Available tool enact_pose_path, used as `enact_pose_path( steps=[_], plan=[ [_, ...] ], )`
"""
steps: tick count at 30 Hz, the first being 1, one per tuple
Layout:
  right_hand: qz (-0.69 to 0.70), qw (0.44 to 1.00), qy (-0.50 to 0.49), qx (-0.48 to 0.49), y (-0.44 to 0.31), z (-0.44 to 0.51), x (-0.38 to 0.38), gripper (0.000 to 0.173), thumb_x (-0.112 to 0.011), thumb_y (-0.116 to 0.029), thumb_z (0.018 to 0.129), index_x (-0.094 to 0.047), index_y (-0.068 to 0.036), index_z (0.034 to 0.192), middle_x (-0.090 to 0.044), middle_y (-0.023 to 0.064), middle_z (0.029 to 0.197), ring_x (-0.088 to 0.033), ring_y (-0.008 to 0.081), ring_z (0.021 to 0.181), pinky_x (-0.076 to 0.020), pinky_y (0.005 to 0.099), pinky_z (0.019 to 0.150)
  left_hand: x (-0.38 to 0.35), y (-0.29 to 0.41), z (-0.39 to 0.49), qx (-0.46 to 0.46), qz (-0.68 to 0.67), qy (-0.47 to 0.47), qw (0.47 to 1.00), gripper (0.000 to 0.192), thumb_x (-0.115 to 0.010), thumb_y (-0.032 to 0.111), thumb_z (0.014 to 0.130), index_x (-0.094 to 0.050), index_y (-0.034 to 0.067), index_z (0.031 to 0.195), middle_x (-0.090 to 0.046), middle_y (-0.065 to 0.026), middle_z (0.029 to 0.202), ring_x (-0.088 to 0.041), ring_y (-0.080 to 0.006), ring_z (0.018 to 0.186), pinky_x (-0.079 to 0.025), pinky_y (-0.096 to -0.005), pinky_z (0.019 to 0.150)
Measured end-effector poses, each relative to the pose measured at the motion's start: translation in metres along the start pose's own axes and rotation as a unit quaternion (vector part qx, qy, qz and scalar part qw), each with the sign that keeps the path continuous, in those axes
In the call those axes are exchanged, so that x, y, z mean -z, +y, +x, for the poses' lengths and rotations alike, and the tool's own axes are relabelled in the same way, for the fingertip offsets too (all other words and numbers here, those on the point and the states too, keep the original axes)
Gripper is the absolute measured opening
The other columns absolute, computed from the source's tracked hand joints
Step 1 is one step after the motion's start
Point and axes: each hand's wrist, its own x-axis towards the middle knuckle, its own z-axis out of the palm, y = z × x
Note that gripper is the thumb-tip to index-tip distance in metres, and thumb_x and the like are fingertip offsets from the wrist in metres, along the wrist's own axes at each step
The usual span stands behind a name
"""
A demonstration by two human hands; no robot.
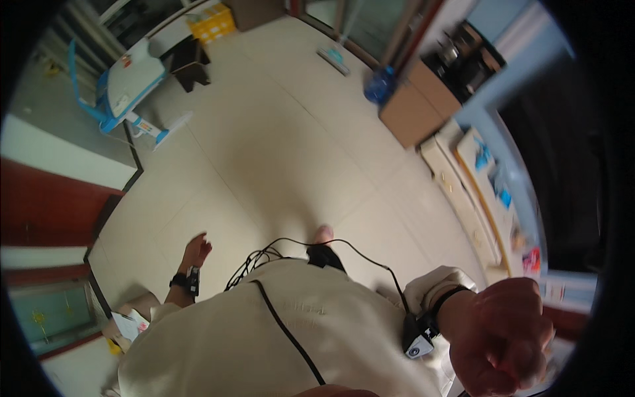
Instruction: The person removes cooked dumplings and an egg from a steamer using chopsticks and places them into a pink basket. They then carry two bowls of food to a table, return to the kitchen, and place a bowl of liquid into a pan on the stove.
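My left hand (197, 250) hangs low beside my body over the tiled floor (263, 124). Its fingers are loosely apart and hold nothing. A dark strap with a small device (191, 283) is on that wrist. Raised close to the camera at the lower right, my right hand (501, 337) has its fingers curled in, and no object shows in it. The right wrist carries a small camera (418, 342) on a black band. A black cable (354, 245) runs from near this camera across my front to loose loops by my waist. One bare foot (324, 233) shows below.
A blue and white children's desk (134, 79) stands far left, near a dark stool (191, 64) and a yellow box (212, 24). Ahead are a squeegee mop (333, 60) and a blue water bottle (379, 85). A brown cabinet (419, 104) and a low white cabinet (459, 193) line the right side.
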Motion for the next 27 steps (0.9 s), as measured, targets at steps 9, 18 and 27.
enact_pose_path(
  steps=[9,18,27],
  plan=[
    [-0.180,0.885,0.278,0.326,0.225,0.184,0.065,0.020,-0.027,-0.017,0.097,-0.042,-0.005,0.098,-0.056,0.0112,0.066,-0.044,0.0143,0.040,-0.0389,0.0233,0.032,0.005,-0.053,0.019,0.076,-0.332,-0.014,0.940,0.009,-0.057,0.011,0.084,-0.055,0.005,0.090,-0.053,-0.0068,0.073,-0.055,-0.0197,0.063,-0.051,-0.0296,0.057],
    [-0.091,0.961,0.262,0.006,0.453,0.369,0.060,0.016,-0.052,-0.011,0.083,-0.062,0.002,0.082,-0.057,0.0081,0.060,-0.054,0.0169,0.049,-0.0416,0.0278,0.048,-0.097,0.044,0.226,-0.057,-0.161,0.103,0.980,0.019,-0.054,0.006,0.082,-0.045,0.010,0.066,-0.045,-0.0018,0.060,-0.050,-0.0165,0.057,-0.051,-0.0322,0.056],
    [-0.007,0.916,0.287,-0.281,0.682,0.469,0.128,0.025,-0.051,-0.020,0.092,-0.059,0.000,0.105,-0.054,0.0021,0.064,-0.048,0.0060,0.055,-0.0369,0.0187,0.048,-0.374,0.335,0.443,-0.044,-0.158,0.046,0.985,0.035,-0.056,0.010,0.085,-0.047,0.001,0.118,-0.057,-0.0087,0.085,-0.059,-0.0215,0.074,-0.052,-0.0316,0.071]
  ],
)
